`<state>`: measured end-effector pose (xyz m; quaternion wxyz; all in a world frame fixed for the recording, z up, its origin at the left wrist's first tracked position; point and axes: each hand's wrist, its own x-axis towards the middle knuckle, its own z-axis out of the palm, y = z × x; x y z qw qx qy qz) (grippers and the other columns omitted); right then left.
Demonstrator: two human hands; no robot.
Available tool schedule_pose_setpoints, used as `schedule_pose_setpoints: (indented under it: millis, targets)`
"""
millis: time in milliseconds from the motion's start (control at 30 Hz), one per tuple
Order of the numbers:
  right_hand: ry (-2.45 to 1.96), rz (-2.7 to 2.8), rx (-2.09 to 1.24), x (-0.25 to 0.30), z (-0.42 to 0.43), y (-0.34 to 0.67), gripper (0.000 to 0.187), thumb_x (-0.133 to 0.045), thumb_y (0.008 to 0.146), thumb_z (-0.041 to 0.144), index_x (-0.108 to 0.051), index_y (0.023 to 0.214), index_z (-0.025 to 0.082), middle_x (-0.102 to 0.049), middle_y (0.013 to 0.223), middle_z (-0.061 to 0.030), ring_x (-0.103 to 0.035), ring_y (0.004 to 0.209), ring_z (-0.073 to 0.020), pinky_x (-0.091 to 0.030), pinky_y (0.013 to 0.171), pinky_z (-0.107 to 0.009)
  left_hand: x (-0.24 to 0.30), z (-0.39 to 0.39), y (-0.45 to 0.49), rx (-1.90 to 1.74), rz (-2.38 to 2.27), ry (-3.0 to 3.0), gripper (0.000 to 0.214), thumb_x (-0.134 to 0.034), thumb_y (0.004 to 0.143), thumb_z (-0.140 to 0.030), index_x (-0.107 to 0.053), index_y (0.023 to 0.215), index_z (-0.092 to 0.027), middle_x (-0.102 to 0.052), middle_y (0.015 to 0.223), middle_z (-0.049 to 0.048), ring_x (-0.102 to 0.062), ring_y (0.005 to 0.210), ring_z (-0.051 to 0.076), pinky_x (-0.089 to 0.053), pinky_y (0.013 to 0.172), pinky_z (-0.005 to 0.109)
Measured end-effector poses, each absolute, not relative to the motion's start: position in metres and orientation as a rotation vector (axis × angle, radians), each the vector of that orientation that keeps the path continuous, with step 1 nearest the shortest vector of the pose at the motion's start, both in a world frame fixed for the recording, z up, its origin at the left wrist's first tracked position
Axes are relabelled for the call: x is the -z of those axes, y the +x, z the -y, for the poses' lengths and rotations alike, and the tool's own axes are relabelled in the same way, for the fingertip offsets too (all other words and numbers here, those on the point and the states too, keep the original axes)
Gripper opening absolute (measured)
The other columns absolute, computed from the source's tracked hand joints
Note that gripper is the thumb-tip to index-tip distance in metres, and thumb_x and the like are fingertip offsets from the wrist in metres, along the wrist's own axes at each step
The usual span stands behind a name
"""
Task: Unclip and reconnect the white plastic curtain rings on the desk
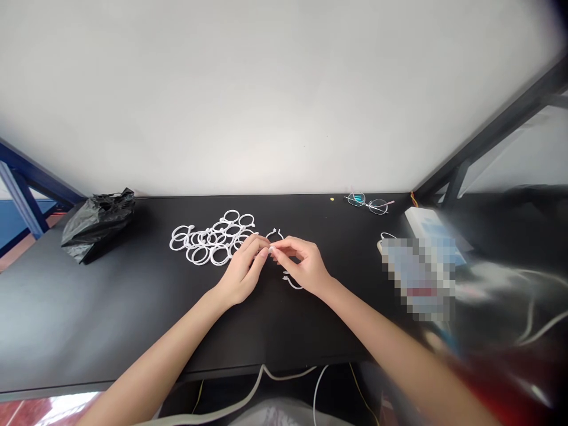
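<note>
Black table. Left of the grip, ring pile: mostly closed, seemingly done. Left hand and right hand meet, fingertips narrow on a white piece, details hidden. Seemingly left: one open ring beyond the grip, another nearer, beside the right hand.

The rings lie on the table, bag left, seemingly a phone right.

Pale wall behind black table
</note>
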<state>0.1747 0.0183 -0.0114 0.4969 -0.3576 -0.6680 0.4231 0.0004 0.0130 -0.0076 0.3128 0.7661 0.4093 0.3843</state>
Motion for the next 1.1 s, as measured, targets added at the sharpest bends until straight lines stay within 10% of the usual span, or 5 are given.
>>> schedule_pose_setpoints:
  millis: [267,500,900,1100]
  targets:
    - [-0.817,1.806,-0.891,0.013,-0.012,0.172,0.014,-0.055,0.094,0.030,-0.064,0.093,0.019,-0.067,0.082,-0.0033,-0.066,0.071,-0.0142,-0.057,0.066,-0.026,0.012,-0.011,0.000,-0.936,-1.274,2.067,0.038,-0.026,0.101,-0.035,-0.053,0.080,-0.019,-0.053,0.067,0.0008,-0.050,0.060,0.015,-0.038,0.061,0.029]
    - [-0.918,2.079,-0.643,0.011,-0.009,0.173,0.035,-0.038,0.100,0.029,-0.031,0.067,0.022,-0.036,0.054,0.0057,-0.032,0.045,-0.0086,-0.027,0.045,-0.024,0.013,-0.008,0.001,-0.879,-1.250,2.142,0.036,-0.024,0.099,-0.030,-0.047,0.072,-0.020,-0.047,0.058,-0.0015,-0.043,0.051,0.013,-0.033,0.055,0.027]
    - [-0.896,2.079,-0.788,0.013,-0.006,0.167,0.030,-0.033,0.100,0.027,-0.027,0.072,0.022,-0.034,0.057,0.0063,-0.030,0.047,-0.0083,-0.025,0.048,-0.023,0.014,-0.006,0.002,-0.970,-1.247,2.235,0.036,-0.026,0.095,-0.019,-0.033,0.060,-0.020,-0.038,0.049,-0.0034,-0.034,0.043,0.010,-0.028,0.047,0.025]
    - [-0.975,1.997,-0.777,0.009,-0.013,0.175,0.033,-0.038,0.100,0.030,-0.033,0.069,0.021,-0.036,0.057,0.0057,-0.034,0.050,-0.0082,-0.030,0.052,-0.023,0.009,-0.014,-0.005,-0.967,-1.386,2.255,0.032,-0.031,0.098,-0.027,-0.052,0.075,-0.018,-0.054,0.064,-0.0001,-0.049,0.056,0.013,-0.037,0.058,0.026]
